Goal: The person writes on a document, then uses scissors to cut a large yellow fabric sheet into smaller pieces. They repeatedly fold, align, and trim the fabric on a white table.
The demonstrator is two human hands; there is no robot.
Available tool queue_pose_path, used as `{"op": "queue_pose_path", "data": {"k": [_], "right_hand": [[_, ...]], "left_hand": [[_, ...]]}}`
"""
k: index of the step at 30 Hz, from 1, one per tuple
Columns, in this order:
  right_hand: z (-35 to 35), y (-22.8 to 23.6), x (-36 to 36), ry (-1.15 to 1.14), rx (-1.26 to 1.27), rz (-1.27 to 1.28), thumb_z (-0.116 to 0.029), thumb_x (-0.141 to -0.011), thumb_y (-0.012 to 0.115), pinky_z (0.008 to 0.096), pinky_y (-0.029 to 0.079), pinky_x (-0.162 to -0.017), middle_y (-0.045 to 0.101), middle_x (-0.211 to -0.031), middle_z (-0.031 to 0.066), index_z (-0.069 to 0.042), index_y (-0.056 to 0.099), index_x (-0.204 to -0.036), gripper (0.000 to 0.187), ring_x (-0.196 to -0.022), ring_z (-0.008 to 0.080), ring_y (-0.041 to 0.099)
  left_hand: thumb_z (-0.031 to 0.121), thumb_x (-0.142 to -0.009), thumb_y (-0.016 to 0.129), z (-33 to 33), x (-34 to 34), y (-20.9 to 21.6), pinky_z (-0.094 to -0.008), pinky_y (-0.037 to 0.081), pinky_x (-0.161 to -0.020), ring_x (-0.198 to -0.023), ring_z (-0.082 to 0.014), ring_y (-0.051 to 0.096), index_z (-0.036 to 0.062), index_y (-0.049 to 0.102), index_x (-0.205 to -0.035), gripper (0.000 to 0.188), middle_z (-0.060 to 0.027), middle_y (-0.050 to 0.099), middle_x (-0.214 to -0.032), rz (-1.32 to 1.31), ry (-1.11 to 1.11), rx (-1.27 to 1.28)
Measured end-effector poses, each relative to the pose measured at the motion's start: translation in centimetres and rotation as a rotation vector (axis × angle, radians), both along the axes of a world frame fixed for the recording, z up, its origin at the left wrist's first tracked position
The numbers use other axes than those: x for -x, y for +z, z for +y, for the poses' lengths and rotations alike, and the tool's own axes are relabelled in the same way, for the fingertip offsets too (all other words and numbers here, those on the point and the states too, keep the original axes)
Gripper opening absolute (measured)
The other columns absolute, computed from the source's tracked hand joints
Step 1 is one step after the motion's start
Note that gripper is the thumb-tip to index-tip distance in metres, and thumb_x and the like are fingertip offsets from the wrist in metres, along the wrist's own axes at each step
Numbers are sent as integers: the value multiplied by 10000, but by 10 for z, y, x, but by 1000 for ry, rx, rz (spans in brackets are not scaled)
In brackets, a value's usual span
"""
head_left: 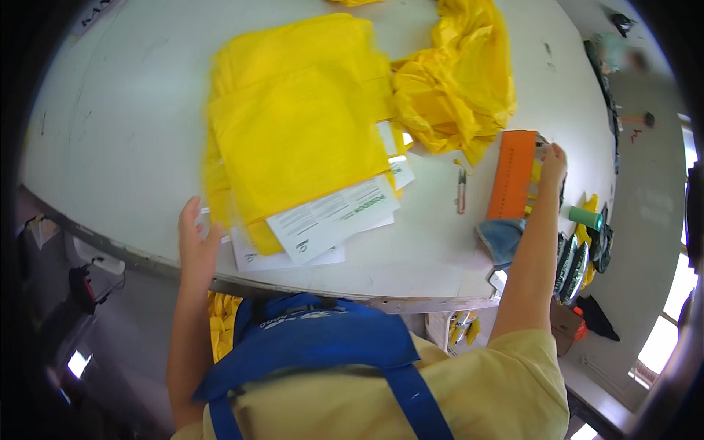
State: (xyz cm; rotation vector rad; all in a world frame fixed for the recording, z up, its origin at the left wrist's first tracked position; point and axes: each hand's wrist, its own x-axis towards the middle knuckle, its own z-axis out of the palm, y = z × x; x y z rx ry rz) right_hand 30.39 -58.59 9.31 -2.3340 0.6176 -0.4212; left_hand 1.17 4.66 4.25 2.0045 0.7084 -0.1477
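A: On the white table point(110, 132), head view: a flat stack of folded yellow sheets point(293, 139) lies mid-table, its near edge over a few printed papers point(330, 220). Far right of it, a crumpled yellow heap point(458, 81), touching the stack's far right corner.

B: Hands?

A: Left hand point(196, 238) open, fingers spread and upright at the near table edge, just beside the stack's near left corner and the papers. Touching or a hair off, I can't tell; the stack's left edge is blurred. Right hand point(551, 165) reaches out to the right table edge, fingertips at the far end of an orange strip point(512, 176). Grip or mere touch, can't tell; the fingers are turned away.

B: Anything else around?

A: A small pen-like tool point(461, 192) between the papers and the strip. A bit of blue cloth point(502, 238) near the strip's near end. A green cylinder point(585, 217) off the right edge, with dark items beside it.

B: Step in hand, by your reading?

A: Looks like the pause between sheets: left hand steadying the stack, right fetching the strip.

B: Next move calls for what?

A: A firm hold on the strip, then bringing it left across the table, clear of the tool. The left hand should keep the stack from sliding off the papers.
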Motion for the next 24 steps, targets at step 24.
{"op": "queue_pose_path", "data": {"k": [24], "right_hand": [[286, -31, 81, 454, 793, 19, -338, -693, 773, 543, 297, -1000, 378, -1366, 178, -128, 410, -1328, 761, -1268, 363, 343]], "left_hand": [[48, -841, 615, 42, -62, -6, -350, 439, -923, -1056, -238, 572, -15, 458, -1265, 457, -133, 576, -1189, 51, 233, 774]]}}
